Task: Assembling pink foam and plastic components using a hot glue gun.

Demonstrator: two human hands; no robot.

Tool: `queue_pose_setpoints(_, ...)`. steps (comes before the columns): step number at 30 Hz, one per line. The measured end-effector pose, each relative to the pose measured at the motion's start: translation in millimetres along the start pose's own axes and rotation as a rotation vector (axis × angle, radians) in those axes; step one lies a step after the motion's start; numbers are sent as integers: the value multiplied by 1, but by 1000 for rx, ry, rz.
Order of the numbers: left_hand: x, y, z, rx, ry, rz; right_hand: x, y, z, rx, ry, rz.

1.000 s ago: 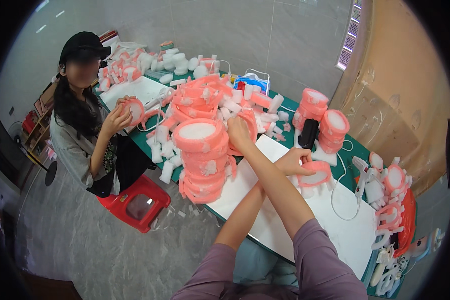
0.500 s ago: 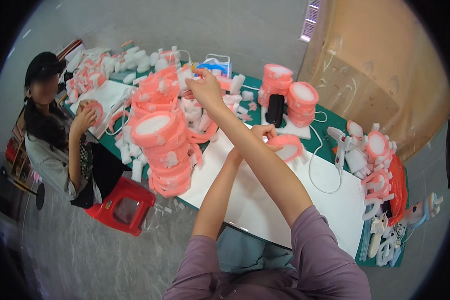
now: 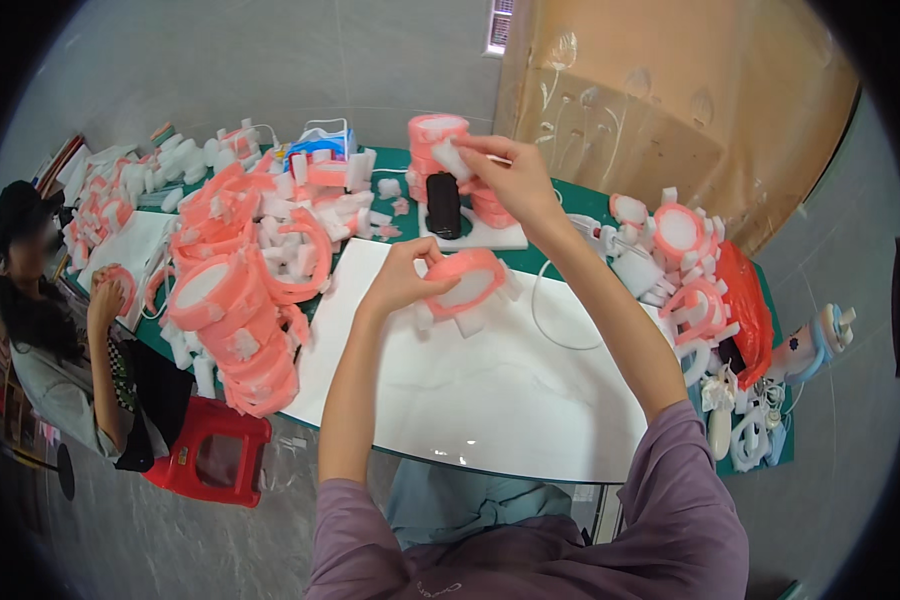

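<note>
Right hand (image 3: 515,180) has swung back from far pile, now pinching white foam block (image 3: 450,160). Left hand (image 3: 402,280) grips pink ring (image 3: 465,282) on bench (image 3: 490,390). Fitting step; next move probably needs block seated on ring.

The foam ring (image 3: 462,281) was salmon pink with white blocks around it, and the foam block (image 3: 452,160) was white. The desk (image 3: 560,215) was dark green under a white sheet (image 3: 470,390). The stool (image 3: 210,450) was red, the sleeves (image 3: 670,500) mauve, the phone (image 3: 443,205) black.
</note>
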State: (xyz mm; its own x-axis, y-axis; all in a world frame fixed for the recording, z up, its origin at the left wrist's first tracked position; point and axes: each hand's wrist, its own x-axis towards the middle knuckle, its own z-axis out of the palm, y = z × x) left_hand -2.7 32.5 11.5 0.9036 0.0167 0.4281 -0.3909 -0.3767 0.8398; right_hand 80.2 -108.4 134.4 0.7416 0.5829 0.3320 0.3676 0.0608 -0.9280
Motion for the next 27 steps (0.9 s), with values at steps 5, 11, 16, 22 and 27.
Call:
queue_pose_setpoints(5, -3, -4, -2, 24, 70, -6, -25, 25, -9, 9, -17, 36)
queue_pose_setpoints(11, -1, -8, 3, 19, 143, -55, -48, 52, -6, -104, 136, -188)
queue_pose_setpoints(16, 2, -5, 8, 28, 154, -58, -59, 75, 0, -231, 238, -202)
queue_pose_setpoints(22, 4, -4, 10, 66, 158, -24, -60, 92, 9, -424, 345, -539)
queue_pose_setpoints(27, 4, -6, 11, 44, 213, 26, -60, 97, 13, -423, 283, -590)
